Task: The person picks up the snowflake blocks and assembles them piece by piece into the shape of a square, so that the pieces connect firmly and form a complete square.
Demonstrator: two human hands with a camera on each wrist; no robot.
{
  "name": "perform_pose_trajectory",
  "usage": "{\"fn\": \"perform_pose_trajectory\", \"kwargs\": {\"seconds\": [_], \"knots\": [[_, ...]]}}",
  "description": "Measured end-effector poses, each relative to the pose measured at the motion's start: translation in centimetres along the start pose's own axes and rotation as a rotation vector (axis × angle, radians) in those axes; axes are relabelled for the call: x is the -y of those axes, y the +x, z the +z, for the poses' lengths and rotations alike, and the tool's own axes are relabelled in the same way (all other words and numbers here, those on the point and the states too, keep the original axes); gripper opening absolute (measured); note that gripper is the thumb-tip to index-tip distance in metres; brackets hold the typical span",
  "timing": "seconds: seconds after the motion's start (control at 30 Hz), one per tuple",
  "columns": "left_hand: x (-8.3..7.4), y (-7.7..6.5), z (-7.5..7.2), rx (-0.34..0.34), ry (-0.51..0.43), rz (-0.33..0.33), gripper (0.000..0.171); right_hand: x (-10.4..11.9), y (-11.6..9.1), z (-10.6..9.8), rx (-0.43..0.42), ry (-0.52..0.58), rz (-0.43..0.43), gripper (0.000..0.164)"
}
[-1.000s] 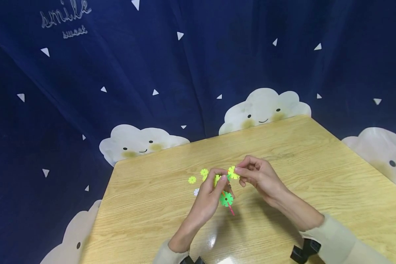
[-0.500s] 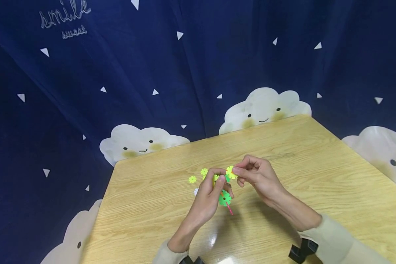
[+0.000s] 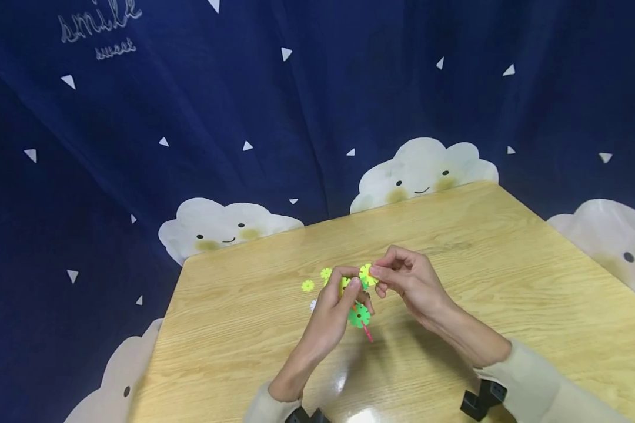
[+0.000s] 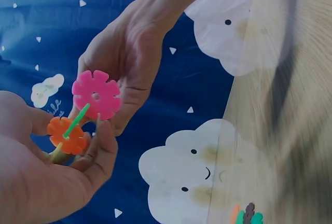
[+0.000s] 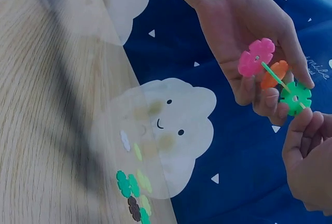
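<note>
In the head view, my left hand [image 3: 330, 302] grips a chain of notched plastic discs above the table. From it hangs a green disc [image 3: 359, 315] with a pink disc [image 3: 367, 331] edge-on below. The left wrist view shows this pink disc [image 4: 98, 95] face-on, beside an orange disc [image 4: 67, 135]. My right hand [image 3: 413, 282] pinches a yellow disc [image 3: 366, 272] between thumb and index finger. It meets a smaller green disc [image 5: 295, 99] at my left fingertips. The left fingers partly cover the chain, and whether the slots interlock cannot be seen.
Several loose discs lie on the wooden table [image 3: 233, 329] behind my left hand, among them a yellow one [image 3: 308, 285] and a white one [image 3: 313, 305]. Green discs [image 5: 124, 183] and a brown disc [image 5: 134, 208] show in the right wrist view. A blue curtain [image 3: 317, 106] hangs behind.
My right hand has shifted slightly left with the yellow disc, bringing it closer to the left fingers. The left hand and hanging chain have also drifted a little left.
</note>
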State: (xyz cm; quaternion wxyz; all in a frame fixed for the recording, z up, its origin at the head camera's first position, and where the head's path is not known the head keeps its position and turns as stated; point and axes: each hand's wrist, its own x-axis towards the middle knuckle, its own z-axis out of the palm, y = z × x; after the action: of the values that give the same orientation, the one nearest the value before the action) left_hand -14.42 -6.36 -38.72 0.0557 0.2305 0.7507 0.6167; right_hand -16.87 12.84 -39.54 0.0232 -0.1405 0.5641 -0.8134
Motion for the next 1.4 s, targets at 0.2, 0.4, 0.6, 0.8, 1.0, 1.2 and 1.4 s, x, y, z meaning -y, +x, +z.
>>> {"fn": "perform_pose_trajectory", "kwargs": {"seconds": [0.2, 0.4, 0.6, 0.8, 1.0, 1.2, 1.4], "knots": [[0.1, 0.2, -0.6, -0.035, -0.041, -0.077, 0.029, -0.3, 0.2, -0.1, 0.000, -0.118, 0.032, 0.011], [0.2, 0.4, -0.7, -0.065, -0.061, -0.086, 0.029, -0.5, 0.2, 0.2, 0.036, -0.214, 0.020, 0.023], [0.1, 0.5, -0.6, -0.088, -0.062, -0.084, 0.026, -0.6, 0.2, 0.5, 0.059, -0.219, 0.020, 0.022], [0.2, 0.3, -0.6, -0.100, -0.045, -0.127, 0.027, -0.8, 0.1, 0.4, 0.100, -0.227, 0.028, 0.020], [0.1, 0.2, -0.9, -0.150, -0.053, -0.159, 0.024, -0.9, 0.4, -0.1, 0.116, -0.207, 0.045, 0.020], [-0.1, 0.2, -1.2, -0.180, -0.058, -0.162, 0.024, -1.7, 1.4, -1.3, 0.078, -0.182, 0.087, 0.026], [-0.1, 0.1, -1.1, -0.172, -0.059, -0.146, 0.025, -3.3, 2.0, -2.4, 0.042, -0.207, 0.148, 0.030]]}}
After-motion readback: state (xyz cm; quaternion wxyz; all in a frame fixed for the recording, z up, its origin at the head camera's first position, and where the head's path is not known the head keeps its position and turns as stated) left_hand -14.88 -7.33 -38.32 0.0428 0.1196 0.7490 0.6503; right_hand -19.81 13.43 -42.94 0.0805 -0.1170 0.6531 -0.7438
